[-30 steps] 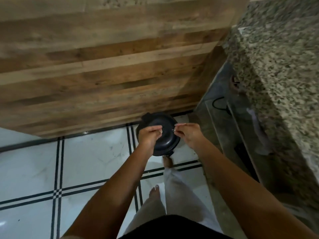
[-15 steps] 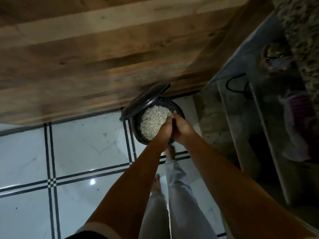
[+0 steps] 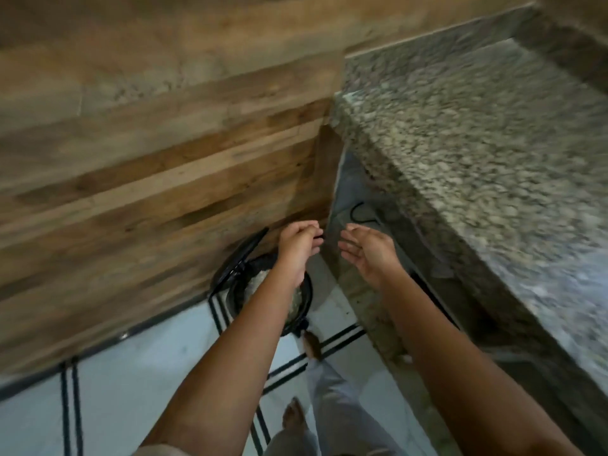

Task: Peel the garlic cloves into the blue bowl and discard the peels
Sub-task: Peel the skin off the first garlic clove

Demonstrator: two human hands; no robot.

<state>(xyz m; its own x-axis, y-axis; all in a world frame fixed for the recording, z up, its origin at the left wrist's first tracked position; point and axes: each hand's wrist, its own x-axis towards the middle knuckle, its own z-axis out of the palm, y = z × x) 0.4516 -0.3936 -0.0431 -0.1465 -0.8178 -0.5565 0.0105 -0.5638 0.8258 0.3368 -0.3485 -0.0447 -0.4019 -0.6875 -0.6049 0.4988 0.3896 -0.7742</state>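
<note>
A black pedal bin (image 3: 307,301) stands on the floor against the wooden panel, its lid (image 3: 238,263) tipped up to the left. Pale garlic peels (image 3: 255,283) fill the inside, partly hidden by my left forearm. My left hand (image 3: 297,246) hovers above the bin with fingers loosely curled and nothing visible in them. To its right, apart from it, is my right hand (image 3: 367,253), palm up with relaxed fingers, and it is empty. No blue bowl or garlic cloves are in view.
A speckled granite counter (image 3: 477,153) juts out on the right, with a dark recess and a black cable (image 3: 362,213) under it. The wooden panel (image 3: 148,166) fills the left. My bare foot (image 3: 312,345) rests at the bin's pedal on white tiles (image 3: 148,373).
The bin lid opened and my hands dropped peels into it. Since then both hands have lifted away from the bin and separated, and the view has tilted up toward the counter.
</note>
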